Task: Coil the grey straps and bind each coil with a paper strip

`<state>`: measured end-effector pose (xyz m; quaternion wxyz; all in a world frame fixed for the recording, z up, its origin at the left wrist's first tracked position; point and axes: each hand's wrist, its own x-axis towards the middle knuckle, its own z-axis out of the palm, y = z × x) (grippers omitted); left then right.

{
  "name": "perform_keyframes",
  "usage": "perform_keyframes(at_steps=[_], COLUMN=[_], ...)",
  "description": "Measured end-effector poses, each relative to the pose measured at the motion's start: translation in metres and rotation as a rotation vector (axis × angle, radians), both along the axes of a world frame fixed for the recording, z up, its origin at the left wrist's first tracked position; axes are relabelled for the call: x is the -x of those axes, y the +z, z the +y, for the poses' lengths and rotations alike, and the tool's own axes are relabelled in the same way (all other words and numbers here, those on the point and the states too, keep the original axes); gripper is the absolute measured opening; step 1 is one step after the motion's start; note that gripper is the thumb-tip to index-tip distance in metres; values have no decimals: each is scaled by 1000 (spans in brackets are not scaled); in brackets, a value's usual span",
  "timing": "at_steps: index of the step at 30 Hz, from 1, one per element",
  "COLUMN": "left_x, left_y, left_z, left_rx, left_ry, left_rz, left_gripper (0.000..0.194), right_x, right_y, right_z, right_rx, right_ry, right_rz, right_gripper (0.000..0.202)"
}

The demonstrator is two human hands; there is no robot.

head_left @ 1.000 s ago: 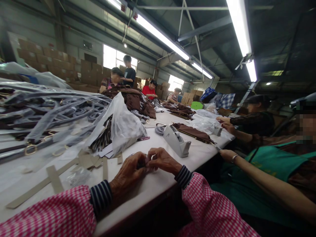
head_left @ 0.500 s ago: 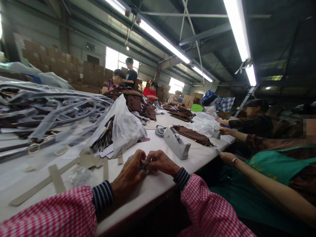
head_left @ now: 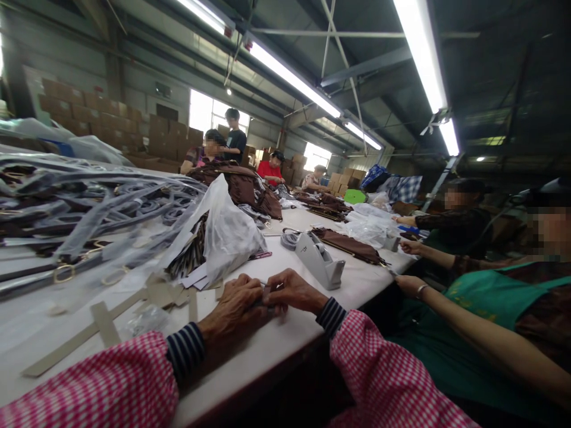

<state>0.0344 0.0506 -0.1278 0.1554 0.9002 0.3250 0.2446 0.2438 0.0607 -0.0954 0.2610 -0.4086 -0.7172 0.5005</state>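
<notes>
My left hand (head_left: 234, 309) and my right hand (head_left: 294, 291) meet fingertip to fingertip low over the white table (head_left: 276, 339), pinching a small dark item (head_left: 264, 295) between them; most of it is hidden by the fingers. Both wrists show striped cuffs under pink checked sleeves. Just beyond my hands lies a clear plastic bag (head_left: 227, 235) with dark striped pieces inside, and a grey tape dispenser (head_left: 319, 258) stands to the right.
Cardboard strips (head_left: 104, 324) lie at the left front. A heap of wrapped dark straps (head_left: 89, 208) fills the left. A co-worker's arm in a green apron (head_left: 473, 333) reaches in at right. More people and brown goods (head_left: 350, 245) sit farther along.
My hands have stayed together on the small item, with the fingers shifting slightly and settling lower toward the table. The view has tilted a little.
</notes>
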Motion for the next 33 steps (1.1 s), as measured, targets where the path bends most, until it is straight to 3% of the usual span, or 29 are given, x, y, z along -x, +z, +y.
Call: perform_keyframes(at_steps=[4, 10, 12, 18, 22, 25, 29, 33], left_x=[3, 6, 8, 9, 7, 8, 11, 14], left_y=[4, 4, 1, -6, -11, -13, -5, 16], left_z=[-1, -2, 1, 3, 5, 10, 13, 13], left_rx=[30, 63, 53, -131, -215, -196, -55, 191], left_ry=[-99, -153, -155, -145, -130, -119, -43, 91], left_rz=[-30, -71, -63, -17, 54, 69, -59, -288], left_gripper=[26, 28, 29, 24, 17, 21, 30, 36], right_x=[1, 15, 18, 19, 15, 12, 14, 20], right_y=[26, 43, 43, 27, 13, 11, 15, 12], right_z=[14, 14, 7, -20, -33, -39, -44, -48], right_rx=[77, 10, -150, -842, -1112, -1180, -1152, -1146], right_ry=[200, 252, 261, 305, 292, 277, 158, -43], right_rz=[-268, -554, -608, -812, -976, -1007, -961, -838], right_gripper=[15, 5, 5, 14, 13, 10, 9, 20])
